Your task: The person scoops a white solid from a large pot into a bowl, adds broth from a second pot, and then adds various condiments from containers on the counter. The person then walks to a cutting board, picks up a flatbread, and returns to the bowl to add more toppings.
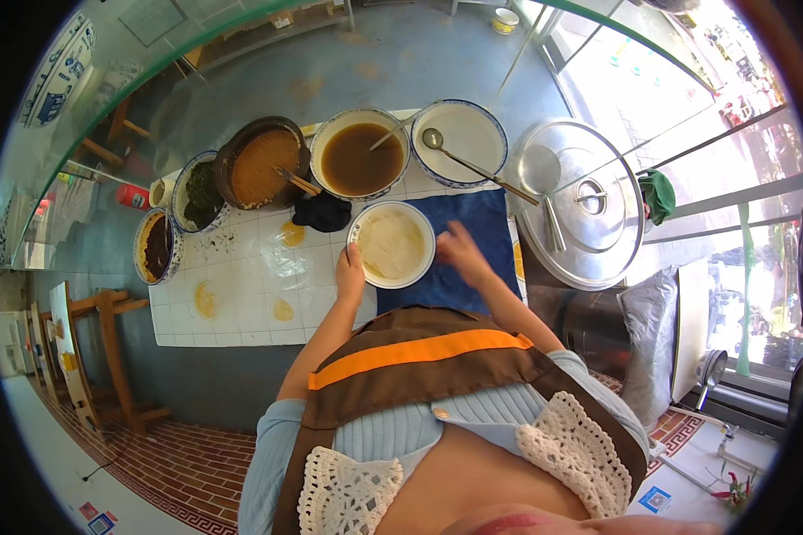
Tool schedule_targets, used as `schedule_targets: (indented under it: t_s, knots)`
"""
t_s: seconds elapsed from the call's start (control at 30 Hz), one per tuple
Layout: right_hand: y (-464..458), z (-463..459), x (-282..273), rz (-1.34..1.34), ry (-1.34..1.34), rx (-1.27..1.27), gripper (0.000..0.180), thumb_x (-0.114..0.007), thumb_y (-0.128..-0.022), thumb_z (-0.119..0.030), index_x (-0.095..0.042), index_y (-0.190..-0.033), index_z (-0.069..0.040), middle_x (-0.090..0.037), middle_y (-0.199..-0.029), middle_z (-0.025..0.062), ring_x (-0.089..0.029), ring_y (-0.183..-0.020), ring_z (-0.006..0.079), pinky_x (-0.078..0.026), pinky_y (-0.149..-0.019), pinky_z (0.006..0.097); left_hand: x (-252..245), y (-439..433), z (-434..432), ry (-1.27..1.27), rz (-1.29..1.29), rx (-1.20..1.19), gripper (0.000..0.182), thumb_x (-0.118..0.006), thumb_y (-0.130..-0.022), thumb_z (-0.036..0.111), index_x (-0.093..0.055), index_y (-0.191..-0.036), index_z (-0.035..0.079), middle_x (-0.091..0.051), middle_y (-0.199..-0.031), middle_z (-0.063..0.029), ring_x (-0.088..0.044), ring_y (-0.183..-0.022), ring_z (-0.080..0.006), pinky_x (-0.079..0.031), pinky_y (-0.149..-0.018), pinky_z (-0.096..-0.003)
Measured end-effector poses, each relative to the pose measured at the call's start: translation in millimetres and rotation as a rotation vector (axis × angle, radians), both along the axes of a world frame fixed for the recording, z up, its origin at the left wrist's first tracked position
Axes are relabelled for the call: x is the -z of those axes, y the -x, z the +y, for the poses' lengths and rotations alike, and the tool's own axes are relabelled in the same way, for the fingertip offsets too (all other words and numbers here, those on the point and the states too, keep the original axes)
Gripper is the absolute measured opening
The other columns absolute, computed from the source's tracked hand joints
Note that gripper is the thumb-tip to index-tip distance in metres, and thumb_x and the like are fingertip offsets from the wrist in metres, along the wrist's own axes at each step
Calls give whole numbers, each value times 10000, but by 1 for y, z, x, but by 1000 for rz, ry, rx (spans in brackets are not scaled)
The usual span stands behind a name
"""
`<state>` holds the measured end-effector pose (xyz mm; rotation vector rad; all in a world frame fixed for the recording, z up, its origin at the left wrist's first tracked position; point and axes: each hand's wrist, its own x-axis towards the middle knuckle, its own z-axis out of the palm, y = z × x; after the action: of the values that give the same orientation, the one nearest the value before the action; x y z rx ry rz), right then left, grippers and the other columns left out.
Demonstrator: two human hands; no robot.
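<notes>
My left hand [352,273] grips the left side of a white bowl [431,257], its thumb against the rim. A smooth, pale cream-coloured food [391,242] fills much of the bowl. Close by the bowl's right rim is my right hand [464,253], blurred, with bent fingers. Whether it holds something small cannot be made out. Beneath the bowl and the right hand lies a dark blue cloth [478,221] on the white tiled-pattern table [241,301]. A bunched black cloth [322,212] sits just left of the bowl.
Along the far edge stand a dark pot of brown sauce [268,167], a basin of brown liquid [361,160] and a pale basin [462,120] with a ladle [468,164] across it. Bowls of chopped greens [202,194] and dark sauce [156,247] stand left, a lidded metal pot [602,227] right.
</notes>
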<state>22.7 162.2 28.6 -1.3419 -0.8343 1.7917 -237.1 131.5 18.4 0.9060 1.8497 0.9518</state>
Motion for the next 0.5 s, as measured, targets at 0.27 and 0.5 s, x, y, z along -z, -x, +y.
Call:
schedule_targets:
  t_s: [0.27,0.5]
  knots:
    - [-38,83,-25,98,-431,738,538,-664,-899,-196,-402,-1342,-40,-554,-807,19,-519,-676,86,-453,-614,231,0,3,15,25,-69,86,541,-399,-999,437,-565,-1191,-41,-636,-1089,-181,-601,-986,-278,-454,-856,-341]
    - [-27,173,-51,8,-110,299,231,-592,-936,-186,-589,-1121,-46,-590,-744,29,-527,-627,95,-462,-606,242,1,2,23,25,-88,121,548,-399,-1001,433,-544,-1242,-37,-615,-1158,-171,-572,-1060,-247,-421,-920,-319]
